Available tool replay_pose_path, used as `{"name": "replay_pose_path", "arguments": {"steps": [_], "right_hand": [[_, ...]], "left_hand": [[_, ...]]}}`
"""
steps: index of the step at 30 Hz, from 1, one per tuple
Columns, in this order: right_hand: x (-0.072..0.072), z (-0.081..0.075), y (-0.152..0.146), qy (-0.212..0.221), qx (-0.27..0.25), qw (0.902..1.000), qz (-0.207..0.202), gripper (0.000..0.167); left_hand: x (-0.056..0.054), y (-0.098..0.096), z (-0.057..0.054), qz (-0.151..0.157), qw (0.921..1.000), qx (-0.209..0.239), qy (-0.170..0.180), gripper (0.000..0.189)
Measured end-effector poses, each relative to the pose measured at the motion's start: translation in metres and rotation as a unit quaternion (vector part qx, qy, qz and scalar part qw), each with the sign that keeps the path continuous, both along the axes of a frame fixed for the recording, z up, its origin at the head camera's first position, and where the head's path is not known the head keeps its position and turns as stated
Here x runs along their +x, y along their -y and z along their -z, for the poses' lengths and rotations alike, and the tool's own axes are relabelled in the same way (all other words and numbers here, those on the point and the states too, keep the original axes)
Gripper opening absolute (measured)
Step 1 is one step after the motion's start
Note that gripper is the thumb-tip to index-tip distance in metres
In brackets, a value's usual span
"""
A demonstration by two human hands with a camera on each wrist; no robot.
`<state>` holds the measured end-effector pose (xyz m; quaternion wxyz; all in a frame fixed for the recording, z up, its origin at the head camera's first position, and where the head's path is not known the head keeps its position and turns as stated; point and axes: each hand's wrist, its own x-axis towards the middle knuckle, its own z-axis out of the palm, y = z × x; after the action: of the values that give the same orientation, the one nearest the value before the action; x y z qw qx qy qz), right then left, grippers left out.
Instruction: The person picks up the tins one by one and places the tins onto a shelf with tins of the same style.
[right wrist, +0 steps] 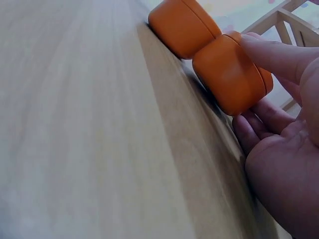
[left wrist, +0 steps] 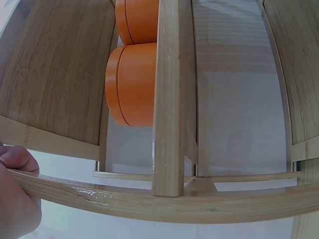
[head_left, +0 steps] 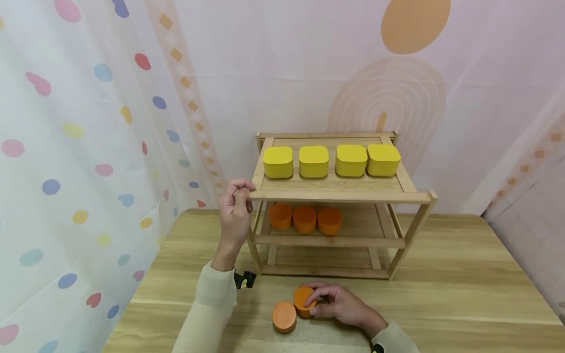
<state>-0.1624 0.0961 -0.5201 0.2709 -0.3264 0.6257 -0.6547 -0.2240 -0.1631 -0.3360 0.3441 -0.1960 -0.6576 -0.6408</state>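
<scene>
My left hand grips the front left corner of a wooden three-tier shelf rack, fingers curled over the top rail. In the left wrist view only part of that hand shows at the lower left, on the rail. On the table before the rack, my right hand holds an orange round tin between thumb and fingers. Close against it, to the left, stands another orange round tin. The right wrist view shows the held tin touching its neighbour.
Several yellow square tins stand in a row on the top tier. Three orange round tins sit side by side at the left of the middle tier. A wooden table carries the rack, and a patterned curtain hangs behind.
</scene>
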Motion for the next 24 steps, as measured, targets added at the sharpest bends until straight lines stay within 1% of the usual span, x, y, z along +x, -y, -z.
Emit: {"name": "replay_pose_path", "arguments": {"steps": [6, 14, 20, 24], "right_hand": [[0.000, 0.000, 0.002, 0.006, 0.003, 0.9999, 0.007, 0.027], [0.001, -0.002, 0.003, 0.009, 0.012, 0.9996, 0.023, 0.028], [0.003, -0.009, 0.003, -0.004, 0.012, 0.9994, 0.032, 0.025], [0.004, -0.019, 0.002, -0.036, 0.030, 0.9982, 0.038, 0.021]], "left_hand": [[0.001, 0.000, 0.001, -0.002, 0.9998, -0.003, 0.018, 0.022], [0.000, -0.001, 0.002, -0.005, 0.9997, -0.007, 0.021, 0.022], [0.001, 0.000, 0.003, -0.002, 0.9996, -0.001, 0.029, 0.022], [0.001, 0.001, 0.001, -0.004, 0.9997, 0.001, 0.024, 0.023]]}}
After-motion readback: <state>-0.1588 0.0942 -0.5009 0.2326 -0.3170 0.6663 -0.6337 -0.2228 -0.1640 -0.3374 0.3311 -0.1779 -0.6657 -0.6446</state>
